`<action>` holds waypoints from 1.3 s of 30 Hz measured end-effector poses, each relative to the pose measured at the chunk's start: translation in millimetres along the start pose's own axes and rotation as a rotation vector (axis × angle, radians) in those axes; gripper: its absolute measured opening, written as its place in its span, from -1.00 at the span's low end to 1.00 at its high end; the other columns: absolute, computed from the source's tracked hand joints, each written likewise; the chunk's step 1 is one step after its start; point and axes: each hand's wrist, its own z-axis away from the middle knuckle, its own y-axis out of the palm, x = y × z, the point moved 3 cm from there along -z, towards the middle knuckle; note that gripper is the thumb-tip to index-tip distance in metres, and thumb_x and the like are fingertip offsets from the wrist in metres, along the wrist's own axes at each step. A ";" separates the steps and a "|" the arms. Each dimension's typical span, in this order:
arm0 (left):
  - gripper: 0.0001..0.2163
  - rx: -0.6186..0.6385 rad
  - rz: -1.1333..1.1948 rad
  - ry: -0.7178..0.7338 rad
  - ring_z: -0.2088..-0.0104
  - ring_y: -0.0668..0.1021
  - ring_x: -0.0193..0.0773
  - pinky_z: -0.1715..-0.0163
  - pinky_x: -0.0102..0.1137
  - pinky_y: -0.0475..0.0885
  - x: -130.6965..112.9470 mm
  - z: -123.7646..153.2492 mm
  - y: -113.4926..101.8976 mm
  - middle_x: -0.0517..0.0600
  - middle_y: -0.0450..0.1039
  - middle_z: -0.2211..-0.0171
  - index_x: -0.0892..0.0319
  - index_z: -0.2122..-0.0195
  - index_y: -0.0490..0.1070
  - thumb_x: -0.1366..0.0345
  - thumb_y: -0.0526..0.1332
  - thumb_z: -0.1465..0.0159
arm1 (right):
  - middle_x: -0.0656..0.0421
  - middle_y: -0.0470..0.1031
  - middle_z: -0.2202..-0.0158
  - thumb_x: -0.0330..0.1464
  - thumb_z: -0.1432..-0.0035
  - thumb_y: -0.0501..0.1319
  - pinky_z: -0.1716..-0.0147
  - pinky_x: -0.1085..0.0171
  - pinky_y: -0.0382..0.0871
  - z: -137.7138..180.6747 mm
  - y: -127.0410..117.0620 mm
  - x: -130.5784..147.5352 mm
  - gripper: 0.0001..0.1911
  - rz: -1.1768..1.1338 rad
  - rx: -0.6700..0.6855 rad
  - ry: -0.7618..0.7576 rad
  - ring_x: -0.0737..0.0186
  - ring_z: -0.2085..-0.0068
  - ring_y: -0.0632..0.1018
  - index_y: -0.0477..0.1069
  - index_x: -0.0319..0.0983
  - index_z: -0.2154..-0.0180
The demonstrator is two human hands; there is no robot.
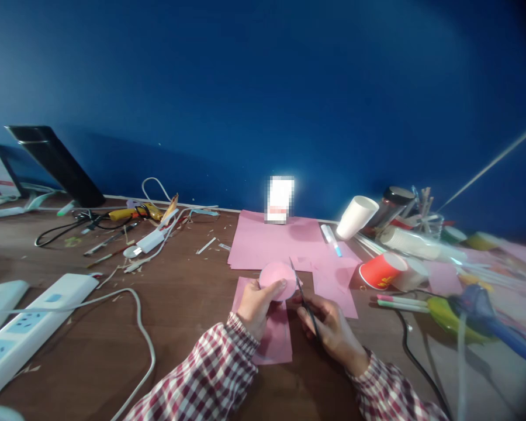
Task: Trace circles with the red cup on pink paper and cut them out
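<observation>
In my left hand [256, 307] is a round pink paper disc [275, 275], the thumb lying across its face and the fingers behind it. My right hand [331, 327] grips a pair of dark scissors [310, 311], whose blades point up and away along the disc's right edge. Whether the blades are parted or touch the paper, I cannot tell. A cut strip of pink paper [274, 342] lies on the table under my left hand. Larger pink sheets [272, 242] lie just beyond, some overlapping.
A white power strip [39, 316] and cable are at left, with tools and scraps behind. To the right stand a tilted white paper cup [357, 216], a red cup [382, 270], markers [332, 240] and blurred clutter. A blue wall [263, 105] closes off the back.
</observation>
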 end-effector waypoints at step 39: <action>-0.65 -0.071 -0.049 0.009 0.64 0.45 -0.36 0.70 -0.49 0.32 6.5 -10.0 -10.0 0.05 0.48 0.58 0.37 0.39 0.48 0.24 0.44 0.15 | 0.31 0.21 0.60 -0.18 -0.16 0.18 0.64 0.45 0.13 1.1 -1.2 -3.4 -0.70 0.014 0.004 0.001 0.45 0.59 0.26 0.40 -0.29 0.21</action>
